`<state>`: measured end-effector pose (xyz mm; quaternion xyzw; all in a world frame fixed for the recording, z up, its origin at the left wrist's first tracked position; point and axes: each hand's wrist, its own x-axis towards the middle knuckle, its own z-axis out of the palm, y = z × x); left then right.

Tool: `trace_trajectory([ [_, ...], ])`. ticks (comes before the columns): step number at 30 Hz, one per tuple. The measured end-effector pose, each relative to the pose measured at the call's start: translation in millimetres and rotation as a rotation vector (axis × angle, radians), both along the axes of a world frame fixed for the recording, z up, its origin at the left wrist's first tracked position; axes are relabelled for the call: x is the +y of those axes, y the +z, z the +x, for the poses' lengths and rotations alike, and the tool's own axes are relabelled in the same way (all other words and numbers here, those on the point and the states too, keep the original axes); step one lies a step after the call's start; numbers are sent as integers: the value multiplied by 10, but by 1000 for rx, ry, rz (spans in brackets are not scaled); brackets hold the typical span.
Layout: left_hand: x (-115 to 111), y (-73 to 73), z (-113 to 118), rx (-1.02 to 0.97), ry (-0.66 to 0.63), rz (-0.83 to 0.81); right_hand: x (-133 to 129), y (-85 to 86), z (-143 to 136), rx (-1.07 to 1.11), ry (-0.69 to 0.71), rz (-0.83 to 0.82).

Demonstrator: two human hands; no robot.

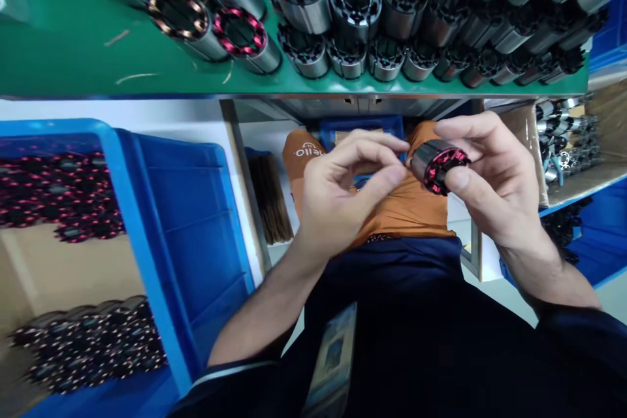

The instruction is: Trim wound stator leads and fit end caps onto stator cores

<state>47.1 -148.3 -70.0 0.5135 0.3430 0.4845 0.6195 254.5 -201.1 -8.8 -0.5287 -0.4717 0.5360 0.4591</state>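
Note:
My right hand [494, 189] grips a motor stator [428, 160], a grey metal cylinder with red copper windings at its end, tilted toward me above my lap. Its thumb presses on the wound end while the fingers lie along the far side. Close by on the left, my left hand [347, 189] has its thumb and fingertips drawn together in a pinch beside the stator's wall. Whatever is between those fingertips is too small to make out. On the green bench [161, 78] stand upright stators with red windings [240, 32] and copper-coloured ones [179, 16].
Rows of stators with black ends [347, 55] line the bench's front edge. At left, a blue crate [191, 209] holds layers of wound stators [93, 339] with cardboard between. To the right are a cardboard box [597, 176] of metal parts and a blue bin [605, 235].

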Motion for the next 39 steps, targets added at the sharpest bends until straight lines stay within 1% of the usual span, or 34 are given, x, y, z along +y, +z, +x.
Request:
trace_trajectory([
  [2, -11, -146, -10, -34, 30, -86, -15, 15, 20, 49, 40, 1],
  [3, -16, -173, -24, -48, 31, -87, -20, 13, 27, 70, 66, 9],
  [4, -20, -165, -40, -57, 8, -62, -23, 1, 31, 85, 91, 27],
  [5, -23, -127, -57, -59, -29, -18, -24, -19, 31, 92, 110, 44],
  [7, -26, -9, -79, -29, -91, 69, -20, -67, 24, 84, 120, 49],
  [9, -37, 70, -80, 31, -91, 96, -14, -98, 17, 79, 112, 29],
  [10, -46, 70, -76, 57, -81, 77, -12, -102, 18, 79, 110, 17],
  [12, -71, -15, -74, 75, -89, 6, -16, -91, 32, 95, 122, 22],
  [14, -100, -153, -93, 61, -89, -67, -31, -75, 55, 98, 135, 22],
  [15, -115, -210, -112, 48, -73, -69, -41, -72, 63, 99, 136, 23],
  [16, -130, -244, -133, 37, -51, -26, -52, -75, 68, 103, 135, 28],
  [18, -155, -228, -176, 53, 0, 159, -69, -93, 60, 105, 134, 31],
  [20, -172, -122, -204, 131, 13, 364, -73, -110, 37, 111, 147, 35],
  [21, -177, -58, -210, 181, 1, 429, -67, -109, 27, 116, 161, 38],
  [23, -177, 46, -211, 257, -26, 480, -45, -83, 22, 73, 193, 57],
  [24, -175, 77, -208, 277, -37, 498, -31, -59, 29, 16, 203, 82],
  [26, -169, 94, -201, 317, -26, 555, -7, -6, 60, -144, 175, 153],
  [28, -165, 83, -189, 346, 19, 653, 4, 23, 95, -259, 129, 235],
  [30, -164, 83, -173, 366, 80, 747, 1, 8, 120, -266, 79, 305],
  [31, -164, 94, -166, 377, 103, 768, -3, -15, 126, -254, 44, 323],
  [32, -164, 113, -160, 390, 111, 769, -6, -45, 128, -242, -8, 326],
  [35, -159, 190, -155, 449, 167, 689, -13, -142, 110, -216, -269, 325],
  [36, -154, 210, -158, 469, 188, 663, -17, -167, 94, -217, -330, 346],
  [37, -148, 222, -162, 489, 212, 639, -24, -187, 75, -226, -350, 375],
  [38, -140, 225, -167, 503, 239, 615, -34, -200, 52, -242, -325, 411],
  [39, -132, 219, -173, 518, 241, 594, -49, -208, 28, -254, -263, 460],
])
